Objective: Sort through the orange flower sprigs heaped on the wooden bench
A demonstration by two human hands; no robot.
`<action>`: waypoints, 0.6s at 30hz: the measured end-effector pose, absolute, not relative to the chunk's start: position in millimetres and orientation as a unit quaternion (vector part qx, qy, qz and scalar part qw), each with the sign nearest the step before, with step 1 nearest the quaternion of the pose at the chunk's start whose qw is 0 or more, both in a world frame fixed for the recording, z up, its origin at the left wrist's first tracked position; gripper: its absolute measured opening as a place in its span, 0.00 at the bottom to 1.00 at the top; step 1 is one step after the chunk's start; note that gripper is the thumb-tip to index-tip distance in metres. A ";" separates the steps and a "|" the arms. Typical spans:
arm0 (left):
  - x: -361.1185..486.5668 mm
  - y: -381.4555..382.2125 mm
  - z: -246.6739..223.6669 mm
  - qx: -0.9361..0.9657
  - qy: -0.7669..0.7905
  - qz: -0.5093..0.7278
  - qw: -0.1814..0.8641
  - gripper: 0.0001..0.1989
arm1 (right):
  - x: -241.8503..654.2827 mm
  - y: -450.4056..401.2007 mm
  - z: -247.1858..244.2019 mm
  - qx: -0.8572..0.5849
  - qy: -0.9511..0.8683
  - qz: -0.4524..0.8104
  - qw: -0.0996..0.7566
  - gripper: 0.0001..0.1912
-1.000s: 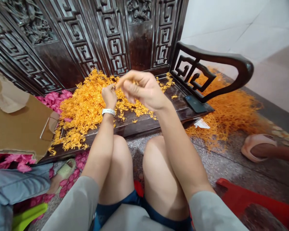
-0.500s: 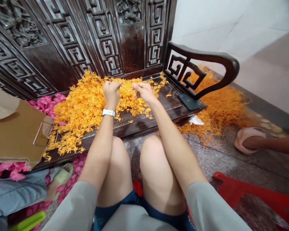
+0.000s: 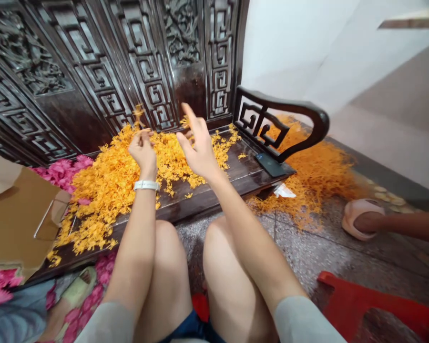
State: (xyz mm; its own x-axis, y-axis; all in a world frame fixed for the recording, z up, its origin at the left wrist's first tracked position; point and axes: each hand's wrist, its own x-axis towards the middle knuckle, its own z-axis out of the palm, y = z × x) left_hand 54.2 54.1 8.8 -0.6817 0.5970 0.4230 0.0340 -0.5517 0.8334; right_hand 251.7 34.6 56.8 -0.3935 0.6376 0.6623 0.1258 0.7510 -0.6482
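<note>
A large heap of small orange plastic flower pieces (image 3: 107, 183) covers much of a dark wooden bench seat (image 3: 175, 205). Over the heap's left part, my left hand (image 3: 143, 151), with a white band at the wrist, has its fingers pinched together. One orange flower piece (image 3: 138, 113) shows just above those fingertips, seemingly held there. My right hand (image 3: 200, 150) is raised beside it, thumb and index finger spread apart. Another orange bit shows behind its fingers; whether they touch it I cannot tell.
The bench has a carved back (image 3: 150, 62) and a curved armrest (image 3: 289, 102). A dark phone (image 3: 270, 164) lies by the armrest. More orange pieces (image 3: 307, 166) are piled on the floor. At left are a cardboard box (image 3: 21, 224) and pink pieces (image 3: 62, 174). Another person's foot (image 3: 364, 220) is at right.
My hands have risen from the heap relative to the bench. The right fingers have spread from a pinch, and an orange piece now shows above my left fingertips. The view has shifted slightly.
</note>
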 end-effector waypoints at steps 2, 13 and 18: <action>57.5 53.6 15.1 0.305 0.385 0.855 0.166 0.19 | 264.8 69.2 29.1 -0.381 -0.750 0.305 0.446 0.49; 93.0 47.6 24.9 0.154 0.183 0.864 0.444 0.10 | 257.4 75.6 1.2 -0.360 -0.610 0.568 0.419 0.41; 100.1 46.3 23.5 0.235 0.279 0.810 0.459 0.09 | 258.6 83.2 5.6 -0.343 -0.528 0.551 0.548 0.25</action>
